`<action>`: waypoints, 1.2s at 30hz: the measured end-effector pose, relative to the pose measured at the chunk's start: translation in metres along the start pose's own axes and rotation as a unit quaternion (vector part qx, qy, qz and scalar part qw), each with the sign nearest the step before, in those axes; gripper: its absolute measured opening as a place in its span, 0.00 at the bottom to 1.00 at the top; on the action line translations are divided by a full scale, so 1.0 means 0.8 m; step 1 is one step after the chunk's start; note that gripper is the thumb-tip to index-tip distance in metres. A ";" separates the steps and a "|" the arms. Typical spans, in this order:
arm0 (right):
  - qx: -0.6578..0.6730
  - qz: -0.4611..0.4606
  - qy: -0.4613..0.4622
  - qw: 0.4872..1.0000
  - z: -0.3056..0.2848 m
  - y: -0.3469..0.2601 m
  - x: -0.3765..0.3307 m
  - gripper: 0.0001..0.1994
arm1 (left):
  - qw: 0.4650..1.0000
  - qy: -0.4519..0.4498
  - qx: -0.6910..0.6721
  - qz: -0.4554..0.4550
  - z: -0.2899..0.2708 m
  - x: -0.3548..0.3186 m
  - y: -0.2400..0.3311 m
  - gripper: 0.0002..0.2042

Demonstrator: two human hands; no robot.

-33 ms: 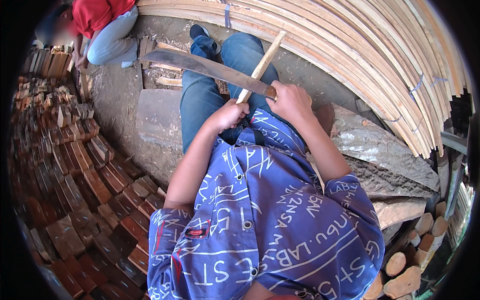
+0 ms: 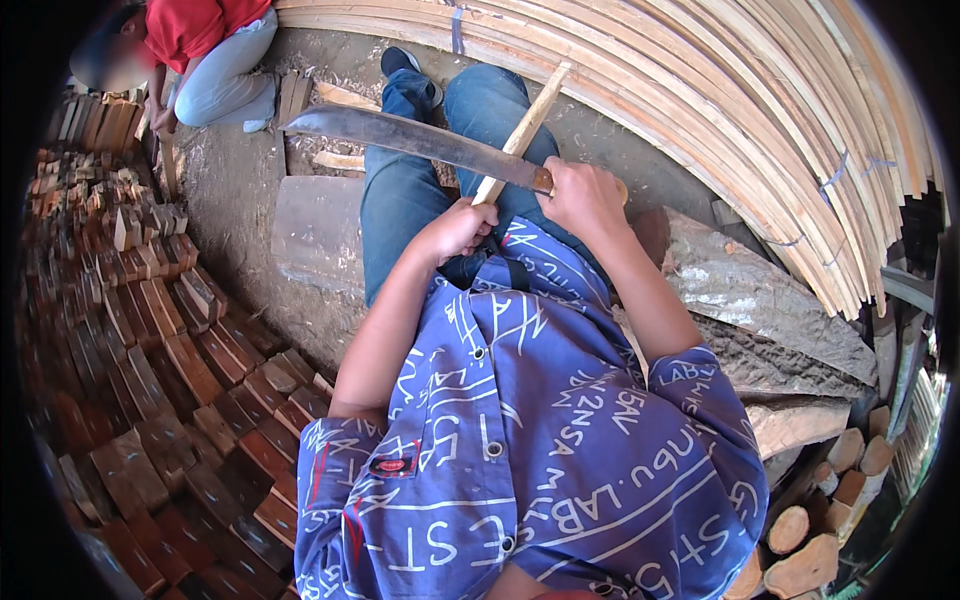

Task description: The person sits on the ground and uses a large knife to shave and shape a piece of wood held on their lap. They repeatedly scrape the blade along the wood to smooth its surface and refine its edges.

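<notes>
Shifted machete (image 2: 400,135) in right grip (image 2: 585,197), edge perhaps against stick (image 2: 532,120) in left grip (image 2: 460,230), woodblocks (image 2: 190,365) well clear

Grey-brown ground (image 2: 228,215) shows at upper left. Wooden blocks (image 2: 190,368) crowd the left; a flat board (image 2: 318,235) lies left of centre.

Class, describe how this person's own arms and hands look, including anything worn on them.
The left hand and right hand wear no gloves, and no watch or bracelet shows. Both forearms are uncovered. The short, loose left sleeve and right sleeve are blue with white scrawled lettering; the left also bears red strokes.
</notes>
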State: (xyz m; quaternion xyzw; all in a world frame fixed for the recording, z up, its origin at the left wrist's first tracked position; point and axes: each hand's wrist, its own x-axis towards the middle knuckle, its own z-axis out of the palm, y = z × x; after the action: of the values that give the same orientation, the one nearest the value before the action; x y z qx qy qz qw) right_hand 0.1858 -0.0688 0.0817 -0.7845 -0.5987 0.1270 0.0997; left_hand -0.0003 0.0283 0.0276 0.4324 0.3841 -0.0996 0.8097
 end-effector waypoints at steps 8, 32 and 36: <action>-0.083 0.074 0.014 0.994 -0.015 0.045 0.030 0.08 | 0.997 0.064 0.028 0.031 0.008 -0.009 -0.010 0.08; -0.045 0.110 -0.054 0.991 -0.016 0.065 0.023 0.14 | 0.896 0.245 0.364 0.061 0.048 -0.007 0.021 0.21; -0.079 0.140 -0.073 0.984 -0.014 0.080 0.008 0.14 | 0.855 0.275 0.433 0.076 0.057 -0.010 0.019 0.19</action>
State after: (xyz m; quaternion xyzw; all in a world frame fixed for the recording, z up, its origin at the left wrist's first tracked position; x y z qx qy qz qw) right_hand 0.2493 -0.0795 0.0721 -0.8548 -0.4965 0.1493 -0.0250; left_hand 0.0263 0.0010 0.0576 0.7768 0.4752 -0.0715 0.4071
